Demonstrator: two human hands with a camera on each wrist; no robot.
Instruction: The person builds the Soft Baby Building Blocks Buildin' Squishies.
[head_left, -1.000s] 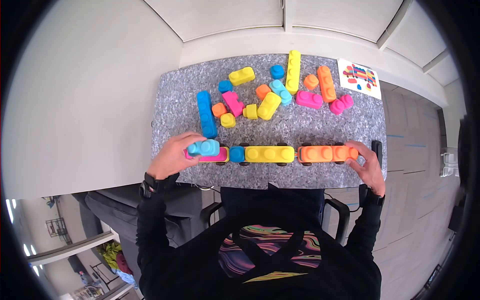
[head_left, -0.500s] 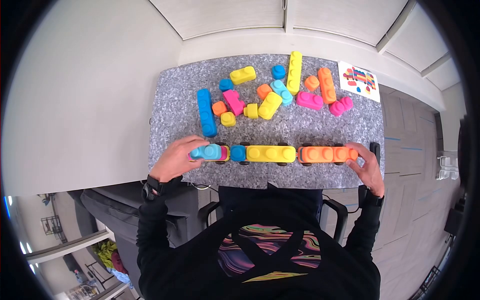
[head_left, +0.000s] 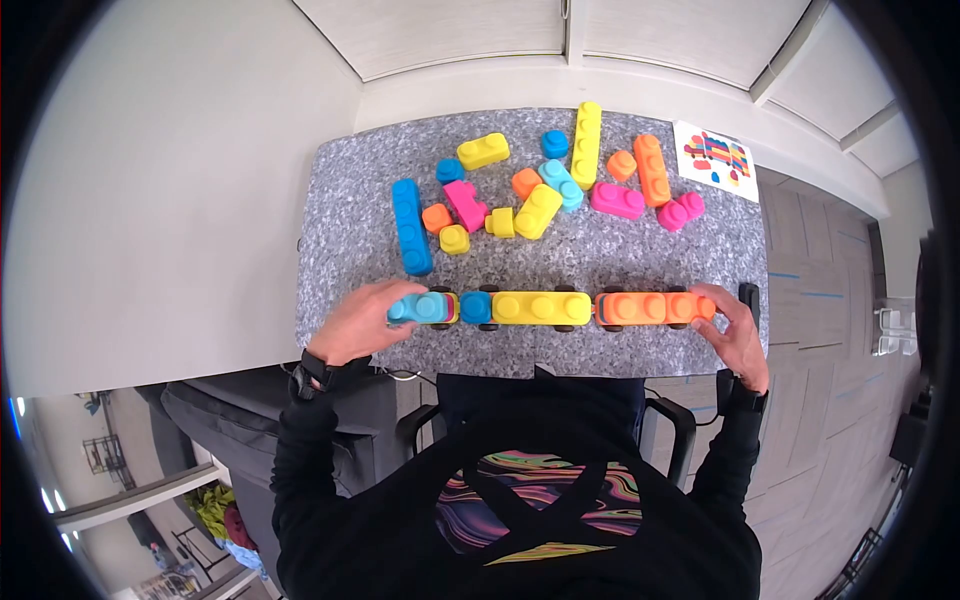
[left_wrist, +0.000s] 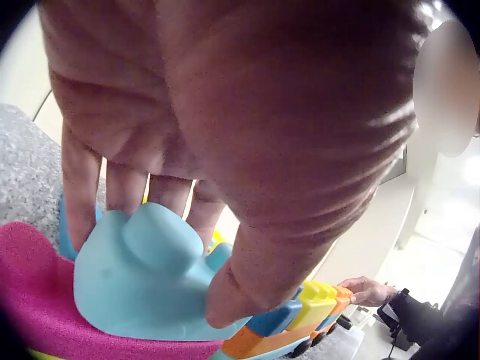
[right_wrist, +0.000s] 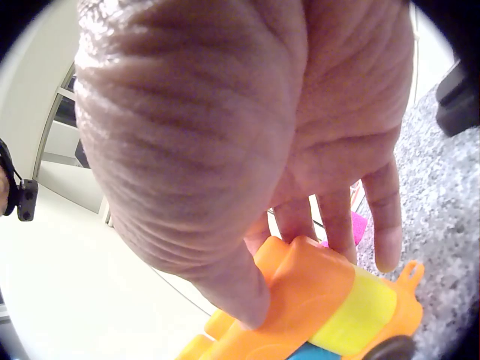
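A light blue two-stud block lies over the pink block of the left wagon. My left hand grips that light blue block from its left end, thumb on the near side and fingers on the far side. At the other end of the wheeled toy train, my right hand pinches the orange end block between thumb and fingers. Between the hands, the train carries a dark blue block, a long yellow block and another orange block.
Loose blocks lie across the far side of the table, among them a long blue block and a long yellow one. A picture sheet is at the far right corner. A black device sits by the right edge.
My left hand has moved the light blue block slightly right and toward me, from above the pink block's far edge to in line over it. The right hand has kept its place.
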